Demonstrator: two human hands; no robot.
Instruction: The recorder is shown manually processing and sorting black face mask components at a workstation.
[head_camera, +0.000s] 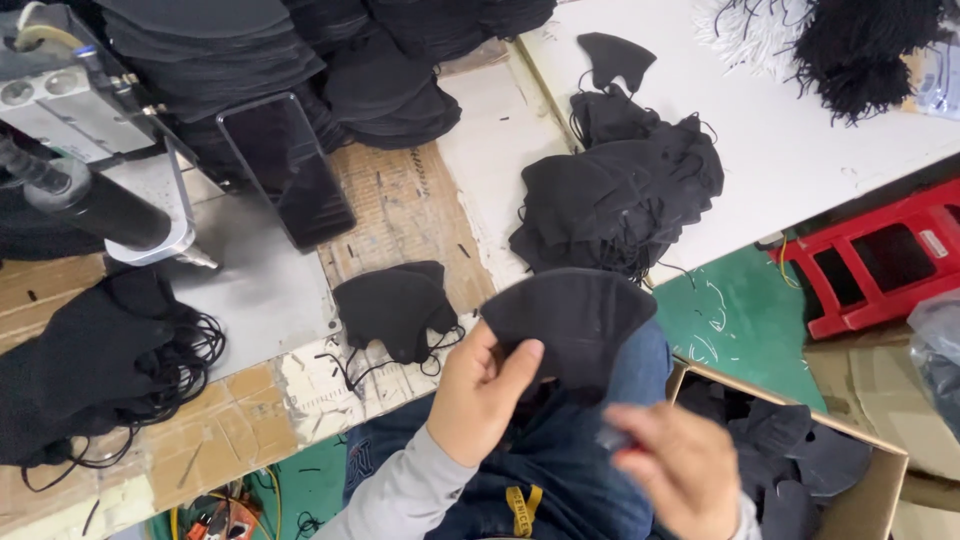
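Beside the workbench (400, 200), beyond its right edge, a white table (800, 140) carries a heap of black masks (620, 195); below that edge sits a cardboard box (880, 470). Nearer the bench front, the left hand (480, 395) pinches a black mask (575, 320), while the right hand (675, 465), blurred, grips something small and red.

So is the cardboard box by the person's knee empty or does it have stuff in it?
Not empty: the open cardboard box holds a pile of black masks. How full, cannot tell.
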